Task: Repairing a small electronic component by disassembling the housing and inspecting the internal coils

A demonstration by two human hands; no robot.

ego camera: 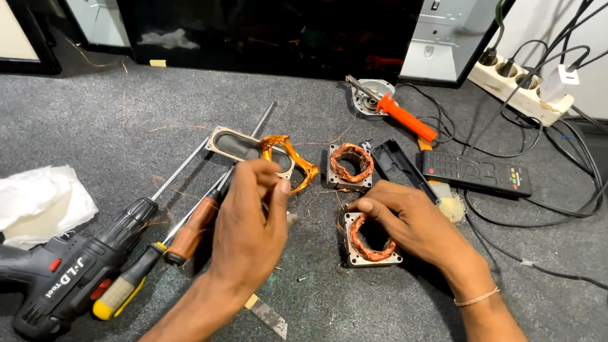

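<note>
My left hand [251, 220] is closed around a loose bundle of orange copper winding [288, 157], which sticks out above the fingers. My right hand [410, 222] rests on a square motor stator [369, 246] with copper coils, fingers pressing its top edge against the grey mat. A second stator [351, 164] with copper coils lies just beyond, between the two hands. A flat oval metal frame [236, 145] lies behind the left hand.
Left of my hand lie a black cordless drill [52, 273], several screwdrivers [185, 229] and a crumpled white cloth [30, 203]. A metal blade [266, 316] lies under my left wrist. A black remote [476, 172], orange soldering iron [402, 117], power strip [522, 89] and cables sit at the back right.
</note>
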